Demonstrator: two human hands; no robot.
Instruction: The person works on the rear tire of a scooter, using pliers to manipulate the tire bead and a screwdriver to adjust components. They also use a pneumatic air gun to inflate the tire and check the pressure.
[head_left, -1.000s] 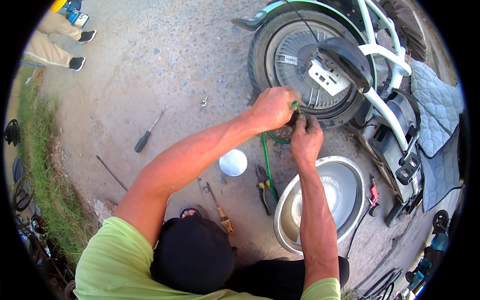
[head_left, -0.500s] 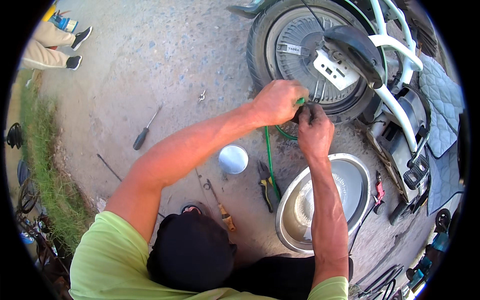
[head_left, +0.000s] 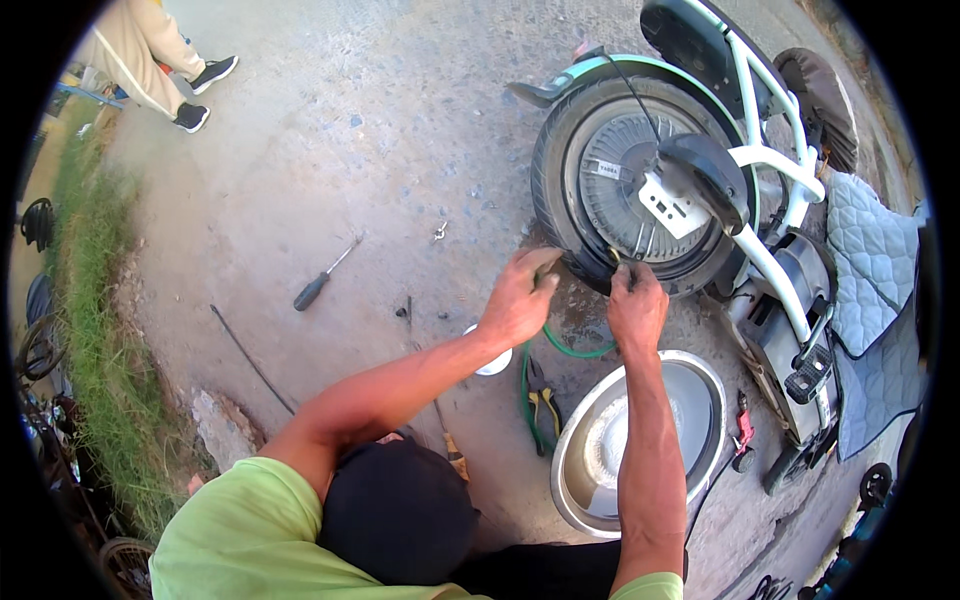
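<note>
The wheel of a scooter lying on its side has a black tire (head_left: pixel 562 180) around a grey hub (head_left: pixel 625 165). My left hand (head_left: pixel 520 300) is at the tire's near edge, thumb and forefinger apart, with nothing seen between them. Close by on the right, my right hand (head_left: pixel 638 310) pinches at the rim. A small yellowish bit (head_left: pixel 614 256) shows by its fingertips, but what they hold is mostly hidden. Below my hands a green hose (head_left: pixel 575 352) loops over the ground.
Under my right forearm stands a metal basin (head_left: pixel 712 440) with water. Pliers (head_left: pixel 545 400), a screwdriver (head_left: pixel 312 290), an orange-handled tool (head_left: pixel 456 462) and a partly hidden white round thing (head_left: pixel 494 362) lie about. A person's legs (head_left: pixel 145 60) stand far left; a quilted cover (head_left: pixel 870 265) is at right.
My left hand has let go of the green hose end and moved down and left, its fingers opening. The hose now lies lower. My right hand still pinches at the tire. The view has shifted.
</note>
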